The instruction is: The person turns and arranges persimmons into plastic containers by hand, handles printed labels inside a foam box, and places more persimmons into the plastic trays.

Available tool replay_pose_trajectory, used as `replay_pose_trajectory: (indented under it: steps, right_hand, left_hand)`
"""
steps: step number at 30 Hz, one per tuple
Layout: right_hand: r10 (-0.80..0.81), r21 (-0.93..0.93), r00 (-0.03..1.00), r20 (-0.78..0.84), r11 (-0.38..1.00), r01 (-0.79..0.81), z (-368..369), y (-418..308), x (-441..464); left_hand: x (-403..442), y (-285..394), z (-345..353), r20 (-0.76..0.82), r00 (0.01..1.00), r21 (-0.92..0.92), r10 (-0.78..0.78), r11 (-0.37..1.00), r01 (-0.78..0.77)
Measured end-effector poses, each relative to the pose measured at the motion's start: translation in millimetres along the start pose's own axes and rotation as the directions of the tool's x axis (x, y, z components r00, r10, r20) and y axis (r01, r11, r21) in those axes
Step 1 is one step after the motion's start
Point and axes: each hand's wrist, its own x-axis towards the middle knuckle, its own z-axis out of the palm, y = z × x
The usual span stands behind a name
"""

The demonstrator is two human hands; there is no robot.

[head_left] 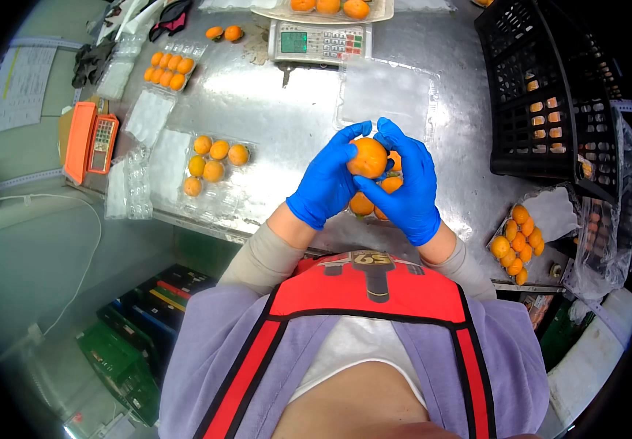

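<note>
An orange persimmon (368, 158) is held up between both blue-gloved hands. My left hand (328, 178) has its fingers and thumb curled round the fruit's left side. My right hand (411, 189) is bent around its right side, with the thumb at the lower edge. Directly beneath the hands, more persimmons (362, 204) sit at the table's front, partly hidden by the gloves. A clear plastic clamshell lid (387, 94) lies open flat just beyond my fingertips. To the left, a clear clamshell (217, 194) contains several persimmons in part of its cups.
A digital scale (321, 44) at the back carries a tray (380, 12) of persimmons. Filled packs stand at the back left (169, 71) and front right (518, 244). A black crate (532, 95) rises on the right. An orange-cased calculator (101, 144) lies at the left edge.
</note>
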Motion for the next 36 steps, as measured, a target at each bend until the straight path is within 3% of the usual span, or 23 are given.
replay_pose_trajectory:
  steps: [3,6,9,14,16,17,19,22,27,32,35,36]
  right_hand:
    - [-0.005,0.000,1.000,-0.010,1.000,0.005,-1,2,3]
    - [-0.020,-0.056,0.998,0.064,0.998,0.024,-6,5,8]
    - [-0.028,-0.069,0.995,0.098,0.997,0.035,-12,6,7]
    - [0.142,0.077,0.990,-0.023,0.987,-0.140,-24,10,-15]
    - [0.215,0.106,0.975,-0.061,0.972,-0.208,-28,15,-26]
    - [0.267,0.153,0.962,-0.053,0.954,-0.256,-30,16,-30]
    - [0.321,0.199,0.945,-0.052,0.931,-0.306,-37,15,-36]
    - [0.378,0.282,0.926,-0.004,0.889,-0.362,-48,7,-40]
    - [0.417,0.596,0.904,0.099,0.702,-0.389,-61,-1,-47]
    - [0.438,0.553,0.897,0.057,0.734,-0.394,-58,2,-57]
    - [0.438,0.490,0.898,0.032,0.777,-0.396,-56,2,-61]
    - [0.427,0.431,0.904,0.019,0.812,-0.393,-55,2,-62]
  left_hand:
    - [3,0,-1,0.057,0.996,-0.098,-0.067,0.993,0.072]
    - [3,-6,-4,-0.031,0.995,-0.105,-0.090,0.991,0.087]
    - [4,-7,0,-0.004,0.990,-0.061,-0.144,0.988,0.144]
    - [13,-19,6,0.033,0.985,0.035,-0.170,0.985,0.169]
    - [14,-26,1,-0.122,0.989,0.214,-0.078,0.971,0.103]
    - [13,-27,0,-0.114,0.990,0.218,-0.086,0.970,0.110]
    - [12,-24,8,0.082,0.997,0.531,-0.005,0.846,-0.039]
    - [11,-27,15,0.093,0.995,0.526,-0.029,0.850,-0.024]
    - [13,-33,17,0.032,0.994,0.401,-0.104,0.912,0.083]
    - [10,-37,16,0.042,0.983,0.307,-0.177,0.939,0.156]
    - [4,-34,24,-0.017,0.981,0.328,-0.192,0.926,0.187]
    - [4,-35,21,0.003,0.983,0.436,-0.182,0.885,0.163]
